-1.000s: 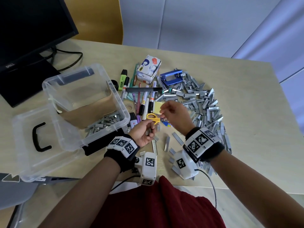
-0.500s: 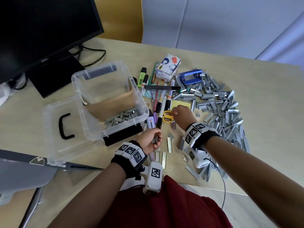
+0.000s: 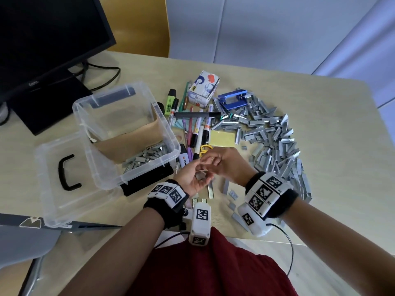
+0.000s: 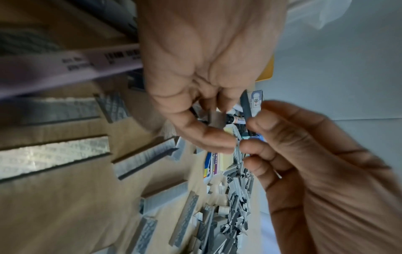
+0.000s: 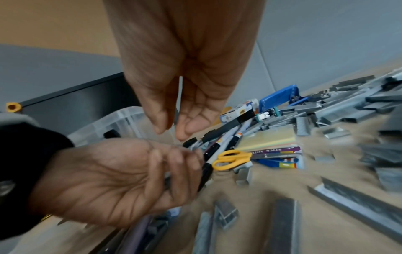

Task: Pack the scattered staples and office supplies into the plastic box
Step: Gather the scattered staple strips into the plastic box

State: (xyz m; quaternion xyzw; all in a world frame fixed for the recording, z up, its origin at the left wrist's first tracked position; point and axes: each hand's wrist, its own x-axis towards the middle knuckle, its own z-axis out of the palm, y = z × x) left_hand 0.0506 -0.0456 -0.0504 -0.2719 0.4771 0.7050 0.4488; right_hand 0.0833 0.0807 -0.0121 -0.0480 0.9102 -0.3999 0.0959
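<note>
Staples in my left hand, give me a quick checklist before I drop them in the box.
1. Left hand holds staple strips in its cupped palm: ok.
2. Right hand clear of left palm: not ok, its fingers meet there.
3. Plastic box open, lid off beside it: ok.
4. Room left in box: ok.
5. Right hand's pinch empty: cannot tell.

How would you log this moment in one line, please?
left hand: holds staples | right hand: over left palm | plastic box: open, partly filled
</note>
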